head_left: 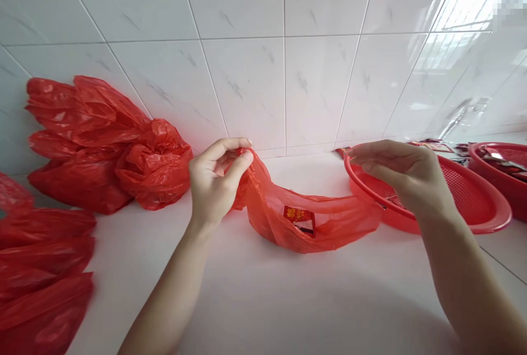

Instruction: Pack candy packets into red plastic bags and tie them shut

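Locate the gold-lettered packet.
In the head view, just below centre, the packet lies inside the red plastic bag the left hand holds, left of the nearer colander.

On the tabletop (255, 300), the middle bag (275, 230) has bundled bags (82, 168) to its left and a basket (465, 196) to its right (a second basket (513, 193) stands farther right). A packet (297, 216) lies inside the middle bag; a wall (247, 91) rises behind.

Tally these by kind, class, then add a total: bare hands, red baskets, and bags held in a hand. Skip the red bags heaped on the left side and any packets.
Hands: 2 (left hand, right hand)
Red baskets: 2 (nearer basket, basket at the right edge)
Held bags: 1 (red bag pinched in the left hand)
Total: 5
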`<action>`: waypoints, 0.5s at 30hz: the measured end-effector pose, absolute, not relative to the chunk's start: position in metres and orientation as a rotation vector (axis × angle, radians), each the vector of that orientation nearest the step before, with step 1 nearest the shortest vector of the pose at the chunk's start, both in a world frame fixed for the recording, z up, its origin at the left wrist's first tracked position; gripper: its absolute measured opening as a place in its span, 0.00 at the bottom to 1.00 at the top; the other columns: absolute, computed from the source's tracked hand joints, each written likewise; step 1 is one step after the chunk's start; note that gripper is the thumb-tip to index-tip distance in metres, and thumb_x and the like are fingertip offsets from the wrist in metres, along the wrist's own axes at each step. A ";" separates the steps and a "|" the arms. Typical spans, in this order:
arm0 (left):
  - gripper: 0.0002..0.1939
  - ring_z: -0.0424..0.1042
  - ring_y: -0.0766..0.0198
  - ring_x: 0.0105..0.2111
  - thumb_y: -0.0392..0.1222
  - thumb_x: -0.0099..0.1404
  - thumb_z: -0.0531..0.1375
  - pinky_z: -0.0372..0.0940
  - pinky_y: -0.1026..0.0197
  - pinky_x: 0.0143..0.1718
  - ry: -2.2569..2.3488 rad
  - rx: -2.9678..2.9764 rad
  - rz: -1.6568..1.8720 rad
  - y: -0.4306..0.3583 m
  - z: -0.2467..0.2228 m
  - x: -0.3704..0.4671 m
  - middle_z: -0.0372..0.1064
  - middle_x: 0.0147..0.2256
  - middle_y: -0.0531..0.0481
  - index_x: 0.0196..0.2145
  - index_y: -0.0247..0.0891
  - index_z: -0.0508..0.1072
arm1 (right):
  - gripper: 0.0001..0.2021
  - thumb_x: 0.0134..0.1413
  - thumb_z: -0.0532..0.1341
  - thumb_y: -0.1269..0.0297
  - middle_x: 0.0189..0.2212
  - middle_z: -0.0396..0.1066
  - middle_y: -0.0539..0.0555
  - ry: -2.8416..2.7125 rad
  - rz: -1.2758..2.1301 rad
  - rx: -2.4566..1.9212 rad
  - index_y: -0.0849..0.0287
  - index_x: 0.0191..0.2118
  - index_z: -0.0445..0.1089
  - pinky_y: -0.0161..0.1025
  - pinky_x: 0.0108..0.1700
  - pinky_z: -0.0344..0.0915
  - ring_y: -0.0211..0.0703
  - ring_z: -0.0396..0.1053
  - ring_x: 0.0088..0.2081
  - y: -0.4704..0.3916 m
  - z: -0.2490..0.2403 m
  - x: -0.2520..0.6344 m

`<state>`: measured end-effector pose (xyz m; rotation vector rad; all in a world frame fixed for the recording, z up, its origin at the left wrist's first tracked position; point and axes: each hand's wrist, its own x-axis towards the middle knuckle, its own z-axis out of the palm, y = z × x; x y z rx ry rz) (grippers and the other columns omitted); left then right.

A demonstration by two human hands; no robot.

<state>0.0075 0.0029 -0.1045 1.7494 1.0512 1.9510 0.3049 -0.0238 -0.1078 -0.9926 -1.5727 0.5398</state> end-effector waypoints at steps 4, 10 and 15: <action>0.04 0.77 0.61 0.37 0.36 0.58 0.66 0.73 0.59 0.40 1.052 1.750 1.983 0.002 -0.103 0.006 0.78 0.34 0.52 0.32 0.41 0.81 | 0.10 0.57 0.63 0.66 0.50 0.78 0.52 -1.969 0.366 -0.999 0.47 0.40 0.80 0.55 0.56 0.71 0.55 0.73 0.55 -0.031 -0.099 0.320; 0.05 0.77 0.60 0.38 0.35 0.57 0.66 0.74 0.58 0.42 1.057 1.699 2.004 0.008 -0.103 -0.002 0.78 0.34 0.52 0.32 0.42 0.81 | 0.24 0.46 0.73 0.64 0.61 0.71 0.51 -2.535 0.552 -1.082 0.39 0.52 0.78 0.58 0.61 0.69 0.65 0.63 0.65 -0.039 -0.090 0.342; 0.06 0.77 0.60 0.36 0.34 0.56 0.67 0.74 0.58 0.40 1.027 1.661 2.034 0.011 -0.103 -0.004 0.77 0.33 0.52 0.31 0.44 0.82 | 0.07 0.57 0.66 0.56 0.54 0.76 0.53 -2.442 0.528 -1.269 0.48 0.31 0.81 0.53 0.51 0.75 0.63 0.71 0.58 -0.031 -0.099 0.345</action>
